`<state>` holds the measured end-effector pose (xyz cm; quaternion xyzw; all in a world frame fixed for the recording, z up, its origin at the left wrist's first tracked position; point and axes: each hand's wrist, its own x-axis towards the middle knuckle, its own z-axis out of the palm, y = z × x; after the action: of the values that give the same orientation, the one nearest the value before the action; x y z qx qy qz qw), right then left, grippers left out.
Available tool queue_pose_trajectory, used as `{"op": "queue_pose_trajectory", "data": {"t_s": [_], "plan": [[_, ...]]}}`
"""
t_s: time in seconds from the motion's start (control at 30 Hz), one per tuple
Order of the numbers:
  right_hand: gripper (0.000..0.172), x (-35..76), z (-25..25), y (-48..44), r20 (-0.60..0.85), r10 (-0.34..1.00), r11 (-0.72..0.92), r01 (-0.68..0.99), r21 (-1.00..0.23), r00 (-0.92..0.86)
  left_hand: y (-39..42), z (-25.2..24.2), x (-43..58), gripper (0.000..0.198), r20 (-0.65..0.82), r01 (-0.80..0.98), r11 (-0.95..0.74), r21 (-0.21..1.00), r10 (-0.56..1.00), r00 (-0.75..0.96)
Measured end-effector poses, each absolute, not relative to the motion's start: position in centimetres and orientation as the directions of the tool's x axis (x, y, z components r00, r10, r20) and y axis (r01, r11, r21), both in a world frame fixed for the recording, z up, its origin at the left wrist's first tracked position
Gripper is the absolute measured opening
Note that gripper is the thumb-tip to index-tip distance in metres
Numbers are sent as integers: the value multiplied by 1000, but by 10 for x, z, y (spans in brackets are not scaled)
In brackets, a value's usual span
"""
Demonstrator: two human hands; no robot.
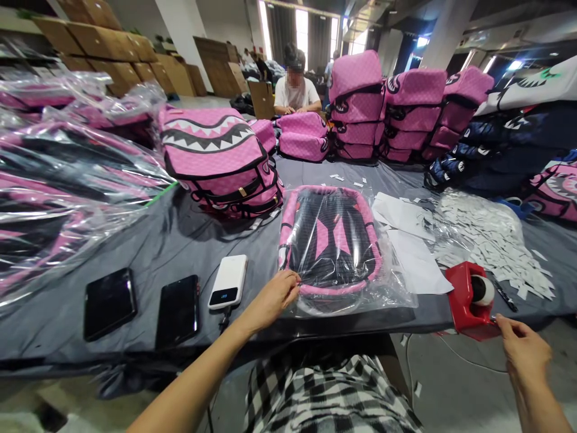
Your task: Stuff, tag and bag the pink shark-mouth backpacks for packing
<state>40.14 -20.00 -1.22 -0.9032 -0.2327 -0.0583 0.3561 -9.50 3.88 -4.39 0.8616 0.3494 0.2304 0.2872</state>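
A pink and black backpack (pixel 331 237) lies flat on the table in a clear plastic bag (pixel 396 282), its strap side up. At the bag's lower left corner, my left hand (pixel 282 290) has its fingers closed on the plastic. My right hand (pixel 525 349) is off the table's front edge, beside the red tape dispenser (pixel 462 300). Its thumb and finger pinch the end of the tape at the cutter; the tape itself barely shows. A white roll (pixel 483 291) sits inside the dispenser.
Two black phones (pixel 109 304) and a white power bank (pixel 229 282) with a cable lie left. Behind stand pink backpacks (pixel 216 156) and stacked pink bags (pixel 356 114). Bagged backpacks (pixel 67 198) fill the left. White tags (pixel 496 246) and papers (pixel 415 258) lie right. A person (pixel 295 90) sits opposite.
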Motion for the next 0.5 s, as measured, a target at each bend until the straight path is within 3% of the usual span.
{"op": "queue_pose_trajectory", "data": {"t_s": [0.03,0.1,0.2,0.23,0.3,0.37,0.43,0.5], "plan": [[33,396,-13,-208,303,362,-657,471,-588,882,39,-44,-95,21,191,469,-589,658,733,653],[30,383,-21,-223,280,318,-610,421,-671,906,40,-43,-96,22,174,469,-585,662,728,663],[38,363,-43,-231,16,239,-358,103,-928,971,41,-41,-97,21,157,471,-581,664,724,672],[42,356,-51,-226,-97,271,-245,-29,-969,958,41,-41,-98,21,158,470,-581,665,724,671],[52,337,-62,-206,-241,434,-97,-221,-970,868,41,-41,-97,21,163,468,-583,664,724,670],[56,309,-63,-179,-281,637,-61,-317,-947,718,40,-41,-97,21,170,463,-589,662,720,673],[52,273,-50,-147,-252,808,-85,-318,-944,532,40,-41,-96,21,173,459,-592,663,717,675],[48,234,-26,-112,-154,958,-101,-216,-971,243,39,-41,-96,21,171,461,-587,666,721,671]]}}
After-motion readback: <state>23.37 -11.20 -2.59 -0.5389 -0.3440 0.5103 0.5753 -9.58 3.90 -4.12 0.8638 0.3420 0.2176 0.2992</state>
